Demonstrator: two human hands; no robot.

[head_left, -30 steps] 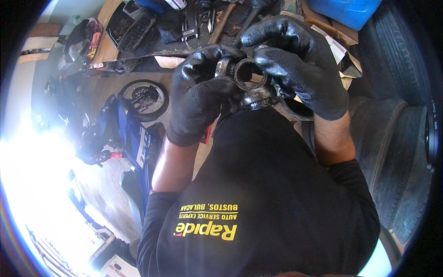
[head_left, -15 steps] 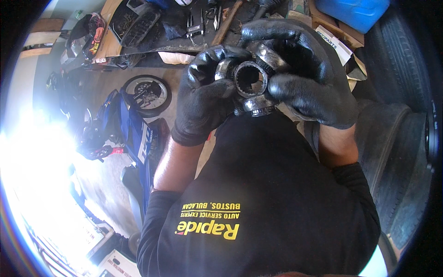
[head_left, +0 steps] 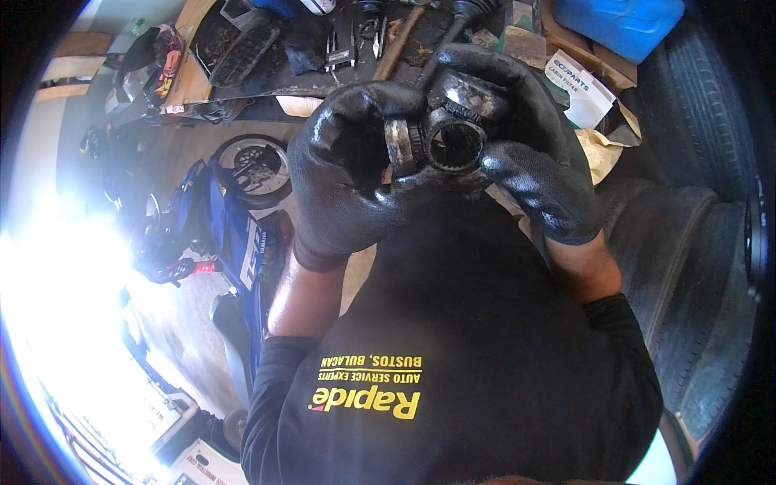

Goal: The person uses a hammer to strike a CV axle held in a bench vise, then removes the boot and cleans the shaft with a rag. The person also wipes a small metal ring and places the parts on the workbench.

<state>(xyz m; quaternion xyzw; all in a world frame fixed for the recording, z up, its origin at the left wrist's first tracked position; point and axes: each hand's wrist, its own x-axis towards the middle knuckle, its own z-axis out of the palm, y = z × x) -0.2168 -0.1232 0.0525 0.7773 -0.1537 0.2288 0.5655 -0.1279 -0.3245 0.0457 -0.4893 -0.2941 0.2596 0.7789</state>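
A greasy metal tripod joint (head_left: 482, 145), with a splined hole in its middle and rollers around it, is held up in front of my chest. My right hand (head_left: 540, 149), in a black glove, is closed round its right side, thumb beside the central ring and fingers over the upper roller (head_left: 477, 99). Closed on the left side is my black-gloved left hand (head_left: 343, 166), its fingers and thumb about the left roller (head_left: 398, 145). That roller stands edge-on, with ridged metal showing between it and the central ring. The joint's lower part is dark and hard to make out.
Beyond my hands a dark workbench (head_left: 311, 77) holds a wooden-handled tool (head_left: 398, 44), an axle shaft (head_left: 444, 47), small metal tools and a white box (head_left: 579, 89). A blue container (head_left: 618, 24) sits far right. Tyres (head_left: 675, 267) stack at right; a blue motorcycle (head_left: 234, 218) stands left.
The tripod joint has turned and shifted slightly right, so its left roller now shows edge-on. My left hand has opened its curl wider around that side; my right hand has moved slightly lower.
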